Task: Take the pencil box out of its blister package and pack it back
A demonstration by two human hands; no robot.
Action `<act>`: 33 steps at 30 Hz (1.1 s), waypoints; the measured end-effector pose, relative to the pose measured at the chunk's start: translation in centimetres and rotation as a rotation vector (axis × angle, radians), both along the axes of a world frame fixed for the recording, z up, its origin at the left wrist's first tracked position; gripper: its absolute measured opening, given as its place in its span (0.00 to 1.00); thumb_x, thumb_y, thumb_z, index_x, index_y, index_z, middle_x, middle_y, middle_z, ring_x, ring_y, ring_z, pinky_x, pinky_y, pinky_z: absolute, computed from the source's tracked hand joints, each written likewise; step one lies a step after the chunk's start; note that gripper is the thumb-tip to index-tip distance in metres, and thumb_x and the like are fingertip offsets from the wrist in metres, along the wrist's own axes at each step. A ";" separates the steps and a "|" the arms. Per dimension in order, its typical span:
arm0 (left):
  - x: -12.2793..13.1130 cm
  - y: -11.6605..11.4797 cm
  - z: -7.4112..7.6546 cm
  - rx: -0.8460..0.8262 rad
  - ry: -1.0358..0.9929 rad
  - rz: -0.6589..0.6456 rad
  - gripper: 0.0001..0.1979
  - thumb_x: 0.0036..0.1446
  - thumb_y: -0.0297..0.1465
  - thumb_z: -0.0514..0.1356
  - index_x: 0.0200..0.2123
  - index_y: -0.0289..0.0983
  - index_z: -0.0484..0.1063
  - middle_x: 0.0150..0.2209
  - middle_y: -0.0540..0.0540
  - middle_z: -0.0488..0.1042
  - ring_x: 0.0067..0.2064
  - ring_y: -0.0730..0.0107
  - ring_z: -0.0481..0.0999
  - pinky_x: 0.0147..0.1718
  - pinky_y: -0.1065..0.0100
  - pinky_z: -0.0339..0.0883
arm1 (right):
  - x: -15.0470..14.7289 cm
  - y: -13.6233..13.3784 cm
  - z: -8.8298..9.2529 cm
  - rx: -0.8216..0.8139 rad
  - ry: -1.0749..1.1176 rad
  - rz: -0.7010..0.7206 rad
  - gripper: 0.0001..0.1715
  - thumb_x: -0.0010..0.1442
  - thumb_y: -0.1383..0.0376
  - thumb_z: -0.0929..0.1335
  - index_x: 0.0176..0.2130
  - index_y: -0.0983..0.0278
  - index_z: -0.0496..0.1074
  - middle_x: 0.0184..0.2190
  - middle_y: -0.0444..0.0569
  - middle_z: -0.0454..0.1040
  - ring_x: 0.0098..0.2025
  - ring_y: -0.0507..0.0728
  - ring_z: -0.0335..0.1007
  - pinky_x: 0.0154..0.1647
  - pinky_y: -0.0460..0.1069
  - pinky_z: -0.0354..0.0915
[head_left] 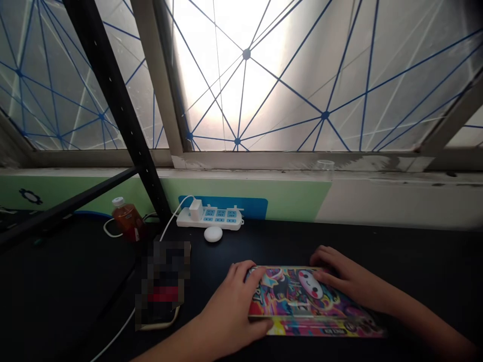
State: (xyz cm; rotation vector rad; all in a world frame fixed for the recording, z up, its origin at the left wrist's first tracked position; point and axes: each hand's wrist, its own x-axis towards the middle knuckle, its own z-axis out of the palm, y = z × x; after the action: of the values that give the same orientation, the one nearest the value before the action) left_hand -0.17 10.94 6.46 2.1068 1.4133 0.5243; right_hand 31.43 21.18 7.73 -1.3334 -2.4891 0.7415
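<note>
Resting on the dark worktop [339,246], a bright printed card pack [290,301] lies between two hands. The left hand [226,311] curves over one edge; the right hand [349,276] spreads its fingers on the other. Even hold suits it. Small letters are unreadable.

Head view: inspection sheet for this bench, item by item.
surface: black desktop
job's things: colourful printed flat package, under both hands
clutter: bottle of orange liquid, white round puck, pixelated object
grippers: left hand and right hand rest on the package, fingers on top
cables: white cable from white power strip
surroundings: blue-lined window, black metal rack upright, clear cup on sill
</note>
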 end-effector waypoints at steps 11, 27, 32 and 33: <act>0.0 -0.3 -1.9 0.220 0.091 0.015 0.38 0.56 0.38 0.69 0.69 0.49 0.62 0.68 0.38 0.65 0.67 0.37 0.64 0.66 0.37 0.55 | 0.2 -0.9 -0.1 0.007 0.036 0.011 0.22 0.71 0.46 0.63 0.43 0.61 0.72 0.44 0.51 0.71 0.48 0.62 0.67 0.53 0.58 0.63; -0.4 2.5 -4.4 0.941 0.397 -0.029 0.44 0.55 0.48 0.71 0.70 0.45 0.59 0.60 0.38 0.75 0.59 0.42 0.74 0.59 0.46 0.67 | 3.2 3.6 -3.2 -0.012 0.348 -0.246 0.19 0.70 0.54 0.69 0.52 0.65 0.74 0.48 0.49 0.77 0.44 0.58 0.77 0.44 0.56 0.75; -1.4 4.1 -4.6 0.986 0.427 -0.057 0.37 0.64 0.52 0.63 0.71 0.49 0.58 0.53 0.44 0.81 0.51 0.53 0.80 0.56 0.55 0.70 | 1.8 3.9 -5.0 0.011 0.410 -0.281 0.20 0.70 0.51 0.68 0.47 0.66 0.75 0.42 0.46 0.78 0.40 0.57 0.77 0.43 0.55 0.74; -1.4 4.2 -4.5 0.982 0.427 -0.057 0.36 0.65 0.51 0.63 0.71 0.50 0.57 0.52 0.45 0.81 0.51 0.53 0.80 0.56 0.56 0.70 | 1.7 4.0 -5.2 0.014 0.421 -0.282 0.21 0.71 0.50 0.68 0.45 0.66 0.75 0.40 0.46 0.78 0.39 0.57 0.77 0.43 0.55 0.74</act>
State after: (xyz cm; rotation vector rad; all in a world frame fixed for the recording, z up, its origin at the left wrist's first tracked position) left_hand -1.60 15.10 1.93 3.1740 1.4649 0.9151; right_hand 33.14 25.21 2.53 -1.3245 -1.9315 0.8337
